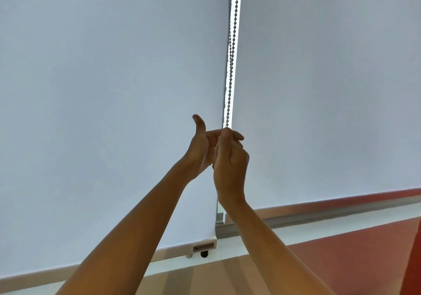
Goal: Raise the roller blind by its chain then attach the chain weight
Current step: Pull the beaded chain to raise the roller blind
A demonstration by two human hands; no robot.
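Two pale grey roller blinds hang side by side, the left blind (102,89) down to its white bottom bar (202,246), the right blind (330,89) ending slightly higher. A beaded chain (232,55) hangs in the bright gap between them. My right hand (230,164) is raised at the chain's lower visible end, fingers curled with the thumb pressed up against it. My left hand (201,151) sits just behind and left of it, thumb sticking up, fingers reaching across toward the chain. The chain below the hands is hidden. No chain weight is visible.
A white window sill (296,233) and grey frame run below the blinds. A small black fitting (203,254) sits under the left blind's bottom bar. Wooden floor lies at the bottom, with a reddish surface (353,249) to the right.
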